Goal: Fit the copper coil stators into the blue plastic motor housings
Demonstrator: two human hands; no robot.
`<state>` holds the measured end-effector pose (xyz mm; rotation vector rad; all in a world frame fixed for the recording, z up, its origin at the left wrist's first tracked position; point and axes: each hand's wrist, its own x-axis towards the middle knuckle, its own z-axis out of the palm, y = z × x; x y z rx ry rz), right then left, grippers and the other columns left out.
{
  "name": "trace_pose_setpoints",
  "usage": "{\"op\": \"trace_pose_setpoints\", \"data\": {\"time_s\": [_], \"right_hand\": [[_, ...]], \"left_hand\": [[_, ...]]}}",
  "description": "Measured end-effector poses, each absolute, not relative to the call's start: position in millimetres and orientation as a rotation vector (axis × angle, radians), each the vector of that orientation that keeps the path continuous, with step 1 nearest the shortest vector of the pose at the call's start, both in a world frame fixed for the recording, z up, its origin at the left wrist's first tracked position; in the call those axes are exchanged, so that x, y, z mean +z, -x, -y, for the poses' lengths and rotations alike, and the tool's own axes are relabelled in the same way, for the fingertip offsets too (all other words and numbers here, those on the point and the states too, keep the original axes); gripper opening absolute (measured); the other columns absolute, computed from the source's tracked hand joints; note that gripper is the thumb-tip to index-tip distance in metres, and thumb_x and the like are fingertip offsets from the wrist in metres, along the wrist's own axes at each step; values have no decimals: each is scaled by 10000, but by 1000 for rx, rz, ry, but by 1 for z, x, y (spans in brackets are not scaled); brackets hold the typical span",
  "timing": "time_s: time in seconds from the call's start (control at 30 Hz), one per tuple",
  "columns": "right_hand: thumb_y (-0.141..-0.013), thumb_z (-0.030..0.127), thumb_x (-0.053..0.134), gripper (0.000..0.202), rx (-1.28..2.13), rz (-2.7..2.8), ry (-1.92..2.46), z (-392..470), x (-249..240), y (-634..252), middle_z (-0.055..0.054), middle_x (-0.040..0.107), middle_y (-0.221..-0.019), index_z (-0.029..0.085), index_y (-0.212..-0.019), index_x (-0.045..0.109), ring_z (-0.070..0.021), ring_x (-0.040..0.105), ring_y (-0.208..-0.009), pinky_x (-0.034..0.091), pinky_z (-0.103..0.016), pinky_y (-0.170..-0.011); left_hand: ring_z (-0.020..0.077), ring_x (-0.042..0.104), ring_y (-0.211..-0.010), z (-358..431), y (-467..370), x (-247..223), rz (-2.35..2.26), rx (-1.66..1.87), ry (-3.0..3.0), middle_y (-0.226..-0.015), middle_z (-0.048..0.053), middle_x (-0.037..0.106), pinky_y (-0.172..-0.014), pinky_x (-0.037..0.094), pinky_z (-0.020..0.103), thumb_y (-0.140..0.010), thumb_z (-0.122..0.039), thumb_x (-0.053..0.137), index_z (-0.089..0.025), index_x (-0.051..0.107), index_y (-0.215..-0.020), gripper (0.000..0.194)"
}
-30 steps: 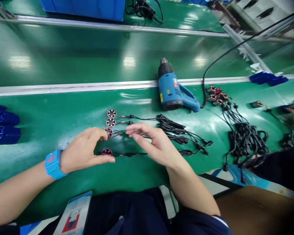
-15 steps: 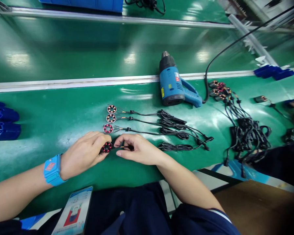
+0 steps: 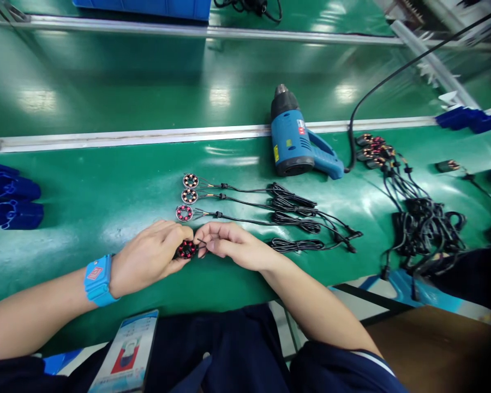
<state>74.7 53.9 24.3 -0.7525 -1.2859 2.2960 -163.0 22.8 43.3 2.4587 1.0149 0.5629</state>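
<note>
The red-wound coil [image 3: 187, 249] lay between the hands, gripped by the left hand [image 3: 149, 256], while the right hand [image 3: 233, 245] pinched its wires [image 3: 202, 244].

Hands, bare, 2: left hand [image 3: 145, 259], palm down, fingers curled, thumb forward, blue band [image 3: 99, 280] at wrist; right hand [image 3: 233, 244], fingertips bent inward, thumb against them in a pinching grip. Forearms, 2, converging from either side; hands near each other.

The green worktop [image 3: 106, 185] bears a heat gun [image 3: 292, 143] at its far edge, blue housings [image 3: 18, 215] leftward, three cabled stators [image 3: 189, 202] between, a stator pile [image 3: 375, 150] rightward.
</note>
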Motion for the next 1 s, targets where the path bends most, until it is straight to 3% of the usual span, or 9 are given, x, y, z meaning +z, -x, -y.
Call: {"op": "trace_pose_setpoints", "data": {"time_s": [0.13,0.23,0.4,0.5,0.67,0.77,0.9,1.0], "right_hand": [[-914,264,595,218,2269,1335,770,-55,23,-77,-69,687,-956,123,-1077,624,-162,662,-895,468,-248,-724],[-906,205,565,258,2039,1598,889,-55,27,-80,-45,687,-951,154,-1154,610,-174,670,-922,507,-294,-820],[-928,169,599,451,1295,2208,1074,-42,51,-101,-55,603,-1320,267,-1363,532,-232,568,-1218,477,-406,-1032],[-954,238,627,370,865,2369,1203,-26,63,-136,-68,517,-1430,293,-1315,563,-291,470,-1332,395,-505,-1122],[-968,408,582,200,223,2283,1675,1,52,-210,-117,490,-1424,286,-1113,645,-391,483,-1296,387,-622,-1050],[-986,494,530,288,95,2214,1800,11,36,-235,-151,500,-1391,255,-1059,672,-423,498,-1261,405,-653,-1004],[-962,580,564,349,180,2160,1761,13,36,-238,-124,509,-1403,266,-1063,678,-402,505,-1270,419,-616,-1026],[-937,588,607,358,172,2085,1752,0,54,-232,-110,531,-1393,285,-1121,659,-382,519,-1268,429,-569,-1046]], "left_hand": [[224,640,-865,-25,165,41,-973,587,-2480,-994,76,670,-778,492,347,-996,-263,589,-156,516,-1139,192],[223,639,-918,-28,168,37,-923,482,-2533,-1024,55,671,-819,472,358,-986,-268,620,-184,559,-1078,138],[239,612,-976,-33,173,37,-957,314,-2647,-1107,66,649,-818,445,382,-980,-287,634,-185,623,-979,103],[273,584,-984,-35,176,38,-1030,281,-2744,-1169,94,632,-791,440,404,-987,-331,616,-192,661,-1006,148],[293,570,-1042,-38,177,36,-1078,325,-2847,-1300,83,625,-785,432,420,-1015,-325,564,-200,680,-1020,171],[286,579,-1021,-41,177,35,-1073,339,-2875,-1264,64,656,-762,418,416,-1022,-321,555,-198,674,-1041,172],[286,584,-1021,-43,178,41,-1104,401,-2889,-1267,71,656,-776,408,415,-1011,-317,581,-191,658,-1036,149],[248,603,-893,-30,171,46,-1033,549,-2876,-1041,64,693,-727,393,388,-991,-333,626,-185,635,-979,149]]}}
